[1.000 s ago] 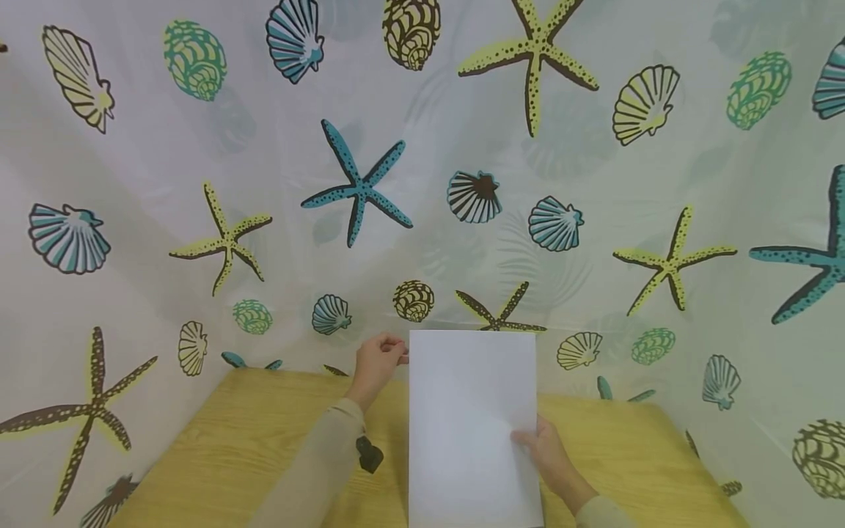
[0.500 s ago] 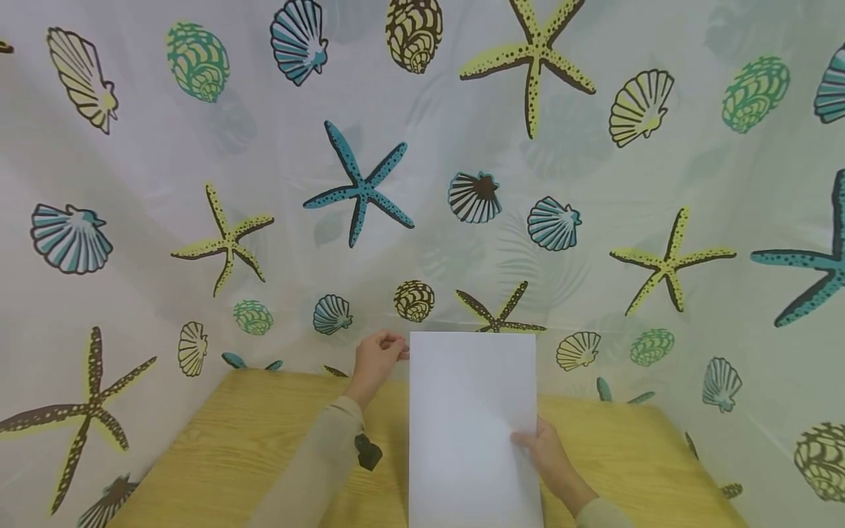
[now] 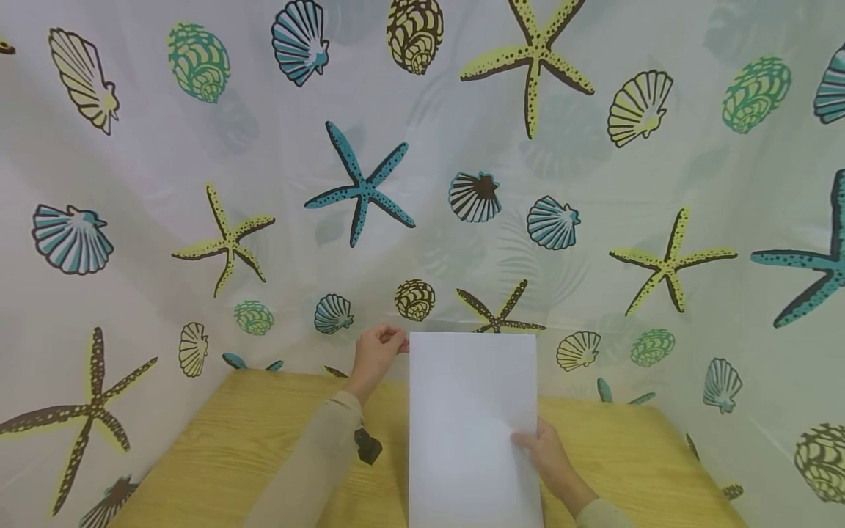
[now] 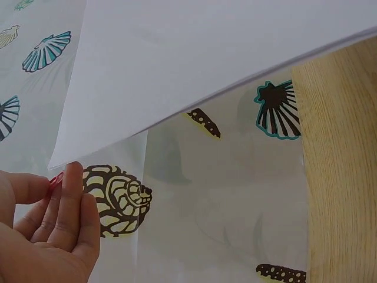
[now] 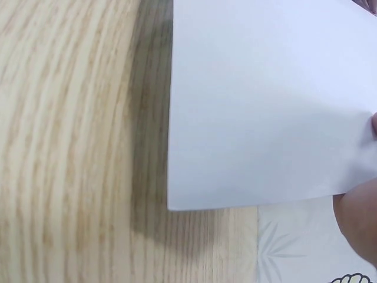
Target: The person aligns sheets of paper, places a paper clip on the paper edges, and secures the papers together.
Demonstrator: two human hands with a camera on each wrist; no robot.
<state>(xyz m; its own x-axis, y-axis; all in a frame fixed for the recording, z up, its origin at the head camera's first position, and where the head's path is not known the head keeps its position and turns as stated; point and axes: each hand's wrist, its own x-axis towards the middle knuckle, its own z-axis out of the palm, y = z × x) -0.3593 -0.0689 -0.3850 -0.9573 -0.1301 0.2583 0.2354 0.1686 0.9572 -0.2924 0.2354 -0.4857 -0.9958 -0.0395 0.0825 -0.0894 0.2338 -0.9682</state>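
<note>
A stack of white paper (image 3: 472, 429) stands upright above the table. My right hand (image 3: 549, 456) grips its right edge, thumb on the near face and the other fingers behind. In the right wrist view, the lower corner of the paper (image 5: 235, 130) hangs over the wood, and only parts of that hand show at the right. My left hand (image 3: 379, 357) is beside the upper left corner, pinching a small red paper clip (image 4: 57, 178) between thumb and fingers. The clip lies right at the paper's corner; whether it touches the sheets I cannot tell.
A wooden table (image 3: 264, 433) lies under both hands. Behind and at the sides hangs a pale curtain (image 3: 422, 257) printed with shells and starfish. A black device (image 3: 367, 446) sits at the left wrist.
My left hand has risen slightly beside the paper's corner, still pinching the clip. The paper's top edge is a touch lower in view; the right hand keeps its grip.
</note>
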